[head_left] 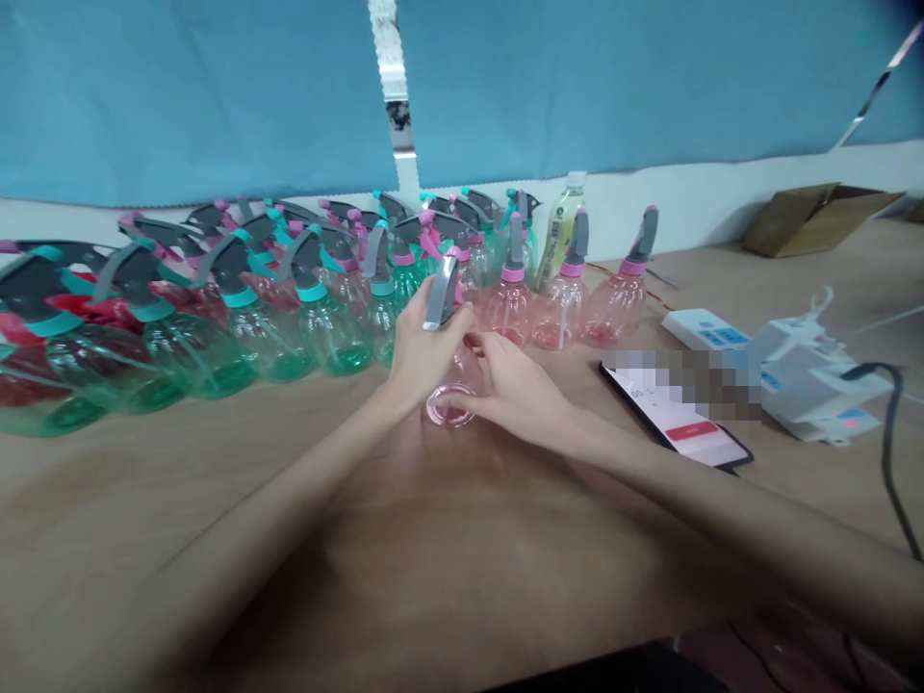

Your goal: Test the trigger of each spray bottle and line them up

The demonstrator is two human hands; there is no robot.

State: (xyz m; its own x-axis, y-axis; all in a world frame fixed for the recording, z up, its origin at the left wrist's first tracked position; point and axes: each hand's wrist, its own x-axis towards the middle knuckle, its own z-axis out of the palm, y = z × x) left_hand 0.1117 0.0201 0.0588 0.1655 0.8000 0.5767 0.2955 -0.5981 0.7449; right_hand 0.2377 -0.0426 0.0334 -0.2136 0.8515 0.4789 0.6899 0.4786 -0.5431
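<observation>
A clear pink spray bottle with a grey trigger head is held between my two hands at the middle of the table, its round base tilted toward me. My left hand is closed around the neck, just under the grey trigger. Lower down, my right hand wraps the bottle's body, its thumb near the base. Behind my hands stand a pink spray bottle and two more like it to the right. Green spray bottles with grey and teal heads line up to the left.
More pink and green bottles fill the back row by the wall. A drink bottle stands among them. To the right lie a phone, a power strip with white plugs and a black cable. An opened cardboard box sits at the back right.
</observation>
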